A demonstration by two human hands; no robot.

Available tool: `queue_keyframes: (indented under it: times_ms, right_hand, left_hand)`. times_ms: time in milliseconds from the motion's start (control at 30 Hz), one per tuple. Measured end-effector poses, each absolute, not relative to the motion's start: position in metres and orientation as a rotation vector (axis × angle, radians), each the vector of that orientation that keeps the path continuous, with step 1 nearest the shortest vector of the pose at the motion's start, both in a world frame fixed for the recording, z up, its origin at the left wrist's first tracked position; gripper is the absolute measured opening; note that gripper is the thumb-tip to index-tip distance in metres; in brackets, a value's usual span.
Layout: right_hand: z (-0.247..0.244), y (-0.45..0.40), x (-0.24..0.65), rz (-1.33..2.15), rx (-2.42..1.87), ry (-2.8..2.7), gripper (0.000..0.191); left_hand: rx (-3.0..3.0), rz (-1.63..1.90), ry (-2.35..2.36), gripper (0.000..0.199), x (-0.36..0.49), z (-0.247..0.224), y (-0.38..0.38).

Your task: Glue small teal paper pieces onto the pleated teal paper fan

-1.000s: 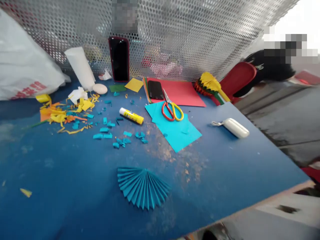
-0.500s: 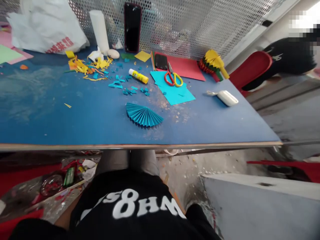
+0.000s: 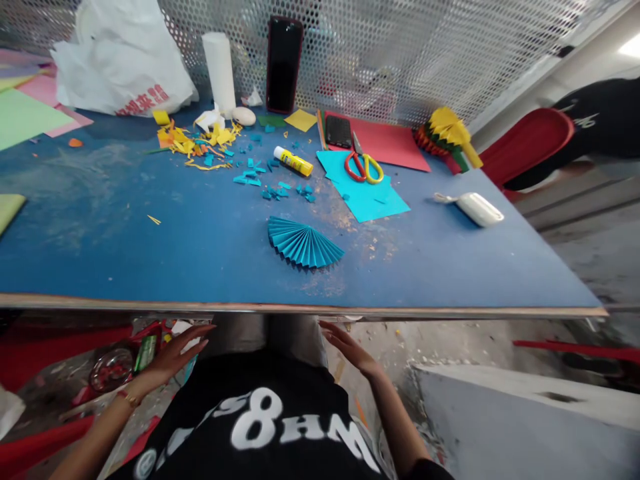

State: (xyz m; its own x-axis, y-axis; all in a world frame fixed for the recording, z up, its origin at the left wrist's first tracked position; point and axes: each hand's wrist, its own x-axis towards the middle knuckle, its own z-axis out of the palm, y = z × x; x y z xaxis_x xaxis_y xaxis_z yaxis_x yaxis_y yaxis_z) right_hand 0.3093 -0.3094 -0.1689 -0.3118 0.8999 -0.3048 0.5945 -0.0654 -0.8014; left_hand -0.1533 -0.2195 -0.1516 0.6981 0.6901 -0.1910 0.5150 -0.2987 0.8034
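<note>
My left hand (image 3: 175,355) hovers by my lap below the table's front edge, fingers stretched out and holding nothing. On the other side, my right hand (image 3: 349,347) is likewise open and empty, near my right thigh. Nearest to both on the table lies a pleated blue paper fan (image 3: 305,243). Behind it are small blue paper scraps (image 3: 277,192) and a yellow glue stick (image 3: 293,161). Scissors (image 3: 363,167) with red and yellow handles rest on light blue paper sheets (image 3: 377,200).
A smartphone (image 3: 285,63) and a white roll (image 3: 219,73) stand against the perforated metal screen, beside a white plastic bag (image 3: 125,60). A white case (image 3: 479,209) and a folded paper flower (image 3: 447,137) are at right. Another person (image 3: 600,127) sits beyond, by a red chair (image 3: 533,143).
Both my hands have come into view, rising on either side of my lap. The camera's view has shifted, so the tabletop appears slightly lower and further right. The fan still lies on the table.
</note>
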Motion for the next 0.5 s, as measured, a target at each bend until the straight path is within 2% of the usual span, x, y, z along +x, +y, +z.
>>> queue_keyframes:
  times_ms: [67, 100, 167, 200, 233, 267, 367, 433, 500]
  right_hand:
    - [-0.131, -0.314, 0.321, 1.362, -1.491, -1.917, 0.073]
    - [-0.105, -0.314, 0.324, 1.399, -1.319, -1.979, 0.076]
    - [-0.049, -0.307, 0.325, 1.344, -0.612, -2.263, 0.080]
    - [-0.022, -0.299, 0.323, 1.201, -0.390, -2.304, 0.070]
    - [0.001, -0.288, 0.320, 1.025, -0.363, -2.326, 0.053]
    - [0.020, -0.274, 0.317, 0.809, -0.534, -2.375, 0.039]
    - [0.045, -0.210, 0.310, -0.066, -0.937, -2.444, 0.026]
    - [0.041, -0.151, 0.310, -0.190, -1.089, -2.457, 0.031]
    - [0.026, -0.088, 0.312, -0.215, -1.348, -2.339, 0.027]
  left_hand:
    - [2.037, 0.275, 0.794, 0.065, -0.152, -0.131, -0.220]
    - [2.069, 0.295, 0.707, 0.059, -0.148, -0.110, -0.221]
    - [2.320, 0.450, 0.215, 0.049, -0.133, -0.057, -0.218]
    - [2.422, 0.497, 0.072, 0.040, -0.122, -0.028, -0.213]
    - [2.507, 0.484, -0.031, 0.032, -0.109, -0.001, -0.205]
    - [2.585, 0.511, -0.092, 0.027, -0.094, 0.021, -0.195]
    - [2.783, 0.595, -0.057, 0.029, -0.044, 0.050, -0.157]
    - [2.856, 0.457, -0.126, 0.049, -0.011, 0.038, -0.136]
    - [2.909, 0.282, -0.192, 0.082, 0.019, 0.014, -0.127]
